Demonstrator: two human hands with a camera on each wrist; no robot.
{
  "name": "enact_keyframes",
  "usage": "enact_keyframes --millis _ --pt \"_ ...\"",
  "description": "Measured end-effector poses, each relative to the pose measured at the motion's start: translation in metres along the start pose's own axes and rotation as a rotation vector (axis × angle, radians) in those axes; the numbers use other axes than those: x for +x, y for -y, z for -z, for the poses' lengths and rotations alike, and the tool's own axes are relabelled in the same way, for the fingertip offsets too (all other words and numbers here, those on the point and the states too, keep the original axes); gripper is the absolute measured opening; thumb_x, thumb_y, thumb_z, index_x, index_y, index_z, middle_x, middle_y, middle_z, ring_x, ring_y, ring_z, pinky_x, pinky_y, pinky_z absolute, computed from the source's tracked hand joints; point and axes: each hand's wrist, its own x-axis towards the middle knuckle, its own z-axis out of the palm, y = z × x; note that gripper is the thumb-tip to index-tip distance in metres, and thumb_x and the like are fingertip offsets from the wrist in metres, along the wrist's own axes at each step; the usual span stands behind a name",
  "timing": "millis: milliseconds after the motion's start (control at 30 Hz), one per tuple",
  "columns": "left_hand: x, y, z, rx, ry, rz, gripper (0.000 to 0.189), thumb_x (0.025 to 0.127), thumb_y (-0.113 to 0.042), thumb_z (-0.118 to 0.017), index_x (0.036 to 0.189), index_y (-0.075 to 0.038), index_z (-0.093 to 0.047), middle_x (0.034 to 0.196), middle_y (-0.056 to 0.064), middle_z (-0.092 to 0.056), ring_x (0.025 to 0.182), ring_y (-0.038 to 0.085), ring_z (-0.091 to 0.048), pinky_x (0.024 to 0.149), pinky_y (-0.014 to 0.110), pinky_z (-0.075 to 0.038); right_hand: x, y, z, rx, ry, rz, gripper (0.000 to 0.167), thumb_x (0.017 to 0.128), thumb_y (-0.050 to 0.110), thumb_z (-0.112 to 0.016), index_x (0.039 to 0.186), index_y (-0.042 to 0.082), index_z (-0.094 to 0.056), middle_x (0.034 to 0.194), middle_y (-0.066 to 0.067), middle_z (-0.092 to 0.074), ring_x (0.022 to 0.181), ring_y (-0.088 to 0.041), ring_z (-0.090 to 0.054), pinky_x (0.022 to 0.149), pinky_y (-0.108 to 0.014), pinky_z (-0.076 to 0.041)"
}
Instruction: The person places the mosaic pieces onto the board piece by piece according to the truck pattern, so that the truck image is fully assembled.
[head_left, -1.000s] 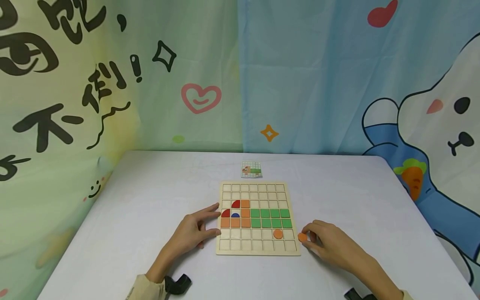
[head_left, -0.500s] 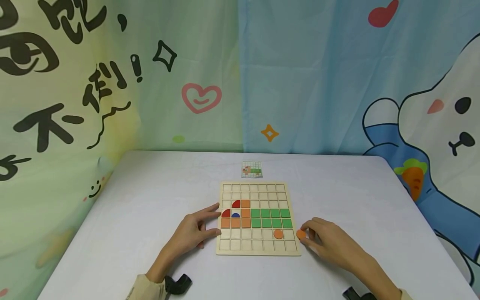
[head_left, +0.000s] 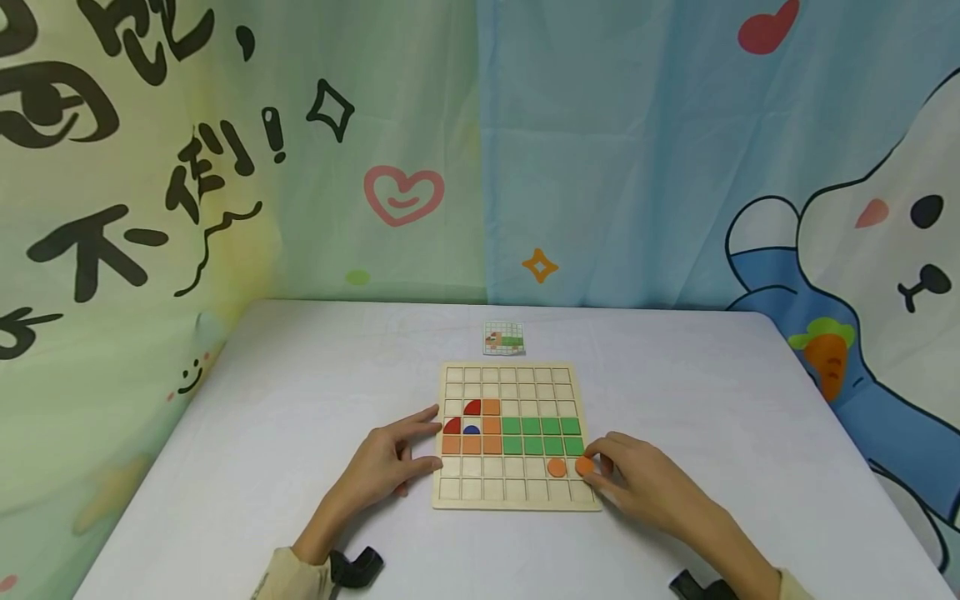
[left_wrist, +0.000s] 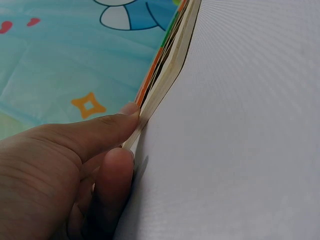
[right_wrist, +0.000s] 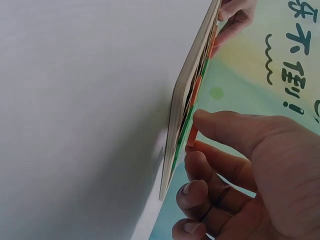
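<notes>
A square wooden grid board [head_left: 535, 487] lies flat on the white table. On it are green squares [head_left: 531, 436], orange squares [head_left: 470, 445], red quarter-round pieces [head_left: 472, 408], a blue half-round piece [head_left: 471, 430] and an orange disc [head_left: 557, 467]. My right hand [head_left: 648, 481] pinches a second orange disc [head_left: 583, 466] between thumb and forefinger, over the board's right side, beside the first disc. In the right wrist view this disc [right_wrist: 192, 135] appears edge-on just above the board. At the board's left edge my left hand [head_left: 384, 460] rests with thumb and forefinger spread, touching the rim.
Behind the board lies a small card [head_left: 503, 339] printed with a coloured grid picture. A printed curtain [head_left: 600, 167] hangs behind the white table [head_left: 315, 375]. Black straps with mounts [head_left: 356, 568] sit at both wrists.
My right hand has carried the orange disc leftwards from beside the board to above its right-hand column. The left hand has stayed in place at the left edge.
</notes>
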Motion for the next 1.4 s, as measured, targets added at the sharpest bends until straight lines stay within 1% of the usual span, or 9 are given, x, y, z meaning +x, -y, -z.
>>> enact_keyframes --millis 133,267,533,767,967,1200,1400 --pt "0.0 0.0 0.0 0.005 -0.001 0.0 0.058 0.088 -0.026 -0.088 0.141 -0.01 -0.069 0.163 -0.002 -0.053 0.041 0.017 -0.056 0.048 0.025 -0.046 0.003 0.004 -0.003 0.005 -0.022 0.018 0.018 0.092 0.022 -0.084 0.105 0.015 -0.075 0.079 0.015 -0.052 0.071 0.003 -0.043 0.064 -0.018 -0.04" --pt "0.0 0.0 0.0 0.005 0.0 0.002 0.058 0.088 -0.026 -0.088 0.141 -0.01 -0.069 0.163 -0.002 -0.053 0.041 0.017 -0.056 0.048 0.025 -0.046 0.006 0.007 -0.006 0.008 -0.024 0.035 0.018 0.092 0.022 -0.084 0.105 0.016 -0.074 0.08 0.016 -0.052 0.071 0.003 -0.044 0.065 -0.018 -0.041" --pt "0.0 -0.001 0.0 0.007 -0.002 0.006 0.058 0.088 -0.025 -0.088 0.141 -0.011 -0.069 0.163 -0.001 -0.053 0.042 0.016 -0.056 0.047 0.025 -0.046 0.012 0.012 -0.009 0.02 -0.006 0.039 0.02 0.092 0.023 -0.083 0.107 0.016 -0.074 0.082 0.015 -0.054 0.073 0.002 -0.046 0.066 -0.019 -0.043" --pt "0.0 -0.001 0.0 0.019 -0.003 0.014 0.058 0.088 -0.025 -0.088 0.141 -0.011 -0.069 0.163 -0.002 -0.054 0.041 0.017 -0.056 0.049 0.025 -0.046 0.019 0.022 -0.013 0.036 0.036 0.039 0.016 0.094 0.024 -0.081 0.105 0.015 -0.074 0.081 0.014 -0.053 0.072 0.003 -0.044 0.066 -0.018 -0.041" --pt "0.0 -0.001 0.0 0.016 -0.001 0.012 0.058 0.088 -0.026 -0.088 0.141 -0.012 -0.069 0.163 -0.002 -0.054 0.041 0.018 -0.057 0.049 0.025 -0.046 0.027 0.031 -0.017 0.039 0.035 0.043 0.014 0.096 0.025 -0.079 0.105 0.016 -0.074 0.083 0.012 -0.056 0.075 0.0 -0.046 0.066 -0.019 -0.041" --pt "0.0 -0.001 0.0 0.012 0.002 0.002 0.058 0.088 -0.027 -0.088 0.141 -0.011 -0.069 0.163 -0.001 -0.053 0.042 0.017 -0.057 0.049 0.025 -0.046 0.036 0.042 -0.02 0.049 0.065 0.049 0.015 0.097 0.025 -0.079 0.107 0.015 -0.075 0.078 0.012 -0.049 0.071 0.0 -0.042 0.063 -0.019 -0.037" --pt "0.0 0.0 0.0 0.008 0.001 -0.001 0.058 0.089 -0.026 -0.087 0.141 -0.01 -0.069 0.163 -0.001 -0.053 0.041 0.017 -0.057 0.05 0.025 -0.046 0.043 0.049 -0.026 0.035 0.067 0.074 0.015 0.097 0.027 -0.078 0.107 0.016 -0.075 0.077 0.013 -0.049 0.07 0.001 -0.042 0.064 -0.019 -0.038"
